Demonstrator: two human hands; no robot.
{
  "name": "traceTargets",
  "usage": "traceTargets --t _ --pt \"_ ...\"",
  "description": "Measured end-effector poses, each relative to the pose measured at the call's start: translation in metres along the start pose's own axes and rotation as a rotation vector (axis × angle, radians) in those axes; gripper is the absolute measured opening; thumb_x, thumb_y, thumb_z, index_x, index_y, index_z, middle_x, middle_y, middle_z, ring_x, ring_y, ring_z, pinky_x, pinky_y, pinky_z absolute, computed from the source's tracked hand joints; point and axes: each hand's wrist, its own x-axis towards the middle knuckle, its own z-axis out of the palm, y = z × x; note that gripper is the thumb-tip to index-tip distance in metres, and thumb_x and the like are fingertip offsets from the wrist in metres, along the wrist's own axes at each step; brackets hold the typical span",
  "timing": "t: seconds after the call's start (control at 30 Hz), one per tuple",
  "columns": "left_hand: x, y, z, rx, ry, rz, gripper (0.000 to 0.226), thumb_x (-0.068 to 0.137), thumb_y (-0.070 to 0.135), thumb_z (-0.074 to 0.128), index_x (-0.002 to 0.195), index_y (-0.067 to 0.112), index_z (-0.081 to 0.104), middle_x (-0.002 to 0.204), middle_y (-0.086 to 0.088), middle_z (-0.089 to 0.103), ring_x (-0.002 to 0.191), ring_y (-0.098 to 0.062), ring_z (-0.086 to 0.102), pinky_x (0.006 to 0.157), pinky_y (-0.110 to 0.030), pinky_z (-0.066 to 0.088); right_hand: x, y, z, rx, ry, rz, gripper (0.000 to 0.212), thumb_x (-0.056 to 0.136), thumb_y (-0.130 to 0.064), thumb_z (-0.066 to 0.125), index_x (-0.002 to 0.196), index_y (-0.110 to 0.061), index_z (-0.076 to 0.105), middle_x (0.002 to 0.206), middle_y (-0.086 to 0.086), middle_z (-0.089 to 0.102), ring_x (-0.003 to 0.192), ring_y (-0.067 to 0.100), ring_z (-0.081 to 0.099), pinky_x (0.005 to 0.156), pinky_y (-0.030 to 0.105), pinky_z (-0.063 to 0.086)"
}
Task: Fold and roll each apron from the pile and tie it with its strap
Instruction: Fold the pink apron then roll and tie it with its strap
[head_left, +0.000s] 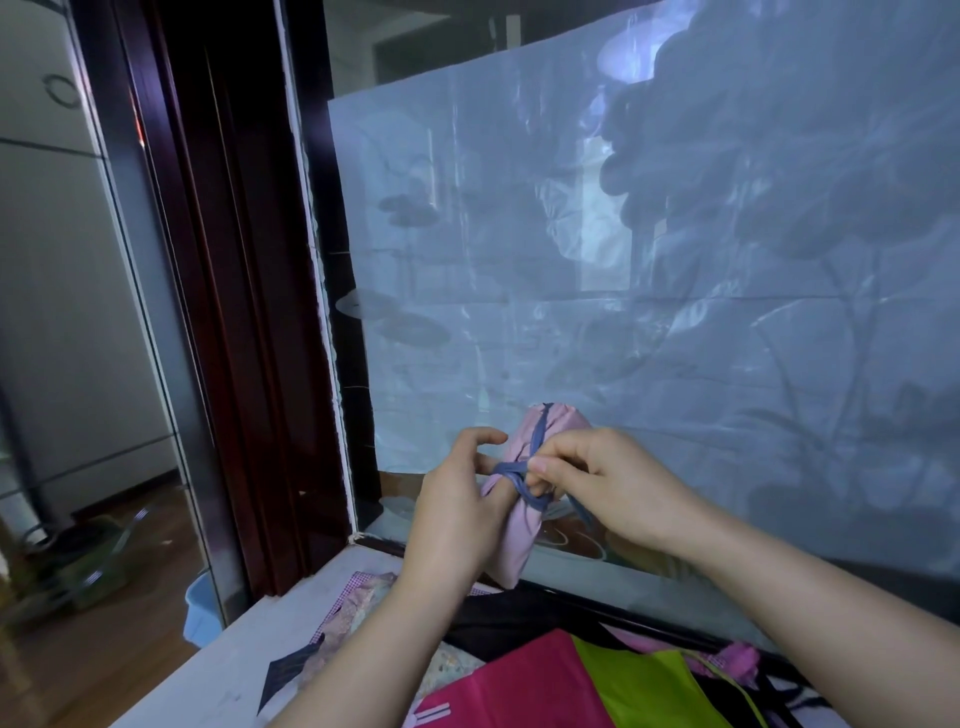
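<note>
Head view: a rolled pink apron is held up above the bench. The left hand has its fingers curled round the roll. The right hand has its fingers pinched together on the blue strap, which is wrapped round the roll. A magenta apron and a lime apron lie below on the bench.

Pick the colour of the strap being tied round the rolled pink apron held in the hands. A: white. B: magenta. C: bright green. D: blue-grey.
D: the strap that the right hand pinches across the rolled pink apron is blue-grey.
</note>
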Motion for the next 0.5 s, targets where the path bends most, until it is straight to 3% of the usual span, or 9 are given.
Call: traceTargets --t 0.07,0.2,0.37,0.5 --pt "0.003 -0.001 -0.001 0.011 -0.023 -0.004 0.026 0.086 0.021 0.067 0.102 0.035 0.052 0.085 0.006 0.062 0.071 -0.003 0.056 0.058 -0.010 0.039 -0.002 -0.005 -0.001 0.024 -0.015 -0.004 0.025 0.095 -0.016 0.053 0.074 -0.024 0.064 0.074 -0.007 0.069 0.073 0.002 0.063 0.075 0.021 0.049" --pt "0.011 -0.001 -0.003 0.017 -0.026 -0.009 0.020 0.086 0.023 0.068 0.104 0.023 0.059 0.089 -0.001 0.065 0.070 -0.003 0.056 0.057 -0.007 0.040 0.001 -0.013 -0.006 0.060 -0.009 -0.015 0.024 0.096 -0.016 0.053 0.076 -0.025 0.064 0.076 -0.007 0.069 0.073 -0.002 0.063 0.075 0.014 0.047" --pt "0.018 0.005 -0.001 -0.144 -0.032 -0.109 0.022 0.090 0.027 0.063 0.108 0.015 0.061 0.093 -0.007 0.070 0.073 -0.007 0.060 0.058 -0.011 0.042 0.000 -0.015 -0.007 0.038 0.113 -0.091 0.015 0.091 -0.017 0.061 0.086 -0.016 0.075 0.078 -0.009 0.071 0.076 0.001 0.063 0.071 0.017 0.046" --pt "0.015 0.008 0.006 -0.370 -0.075 -0.204 0.022 0.093 0.026 0.060 0.110 0.013 0.062 0.094 -0.010 0.072 0.081 -0.015 0.066 0.069 -0.024 0.049 -0.002 -0.012 0.000 0.217 0.243 -0.081 0.011 0.086 -0.014 0.067 0.083 -0.018 0.077 0.075 -0.010 0.073 0.070 -0.006 0.059 0.068 0.013 0.045"
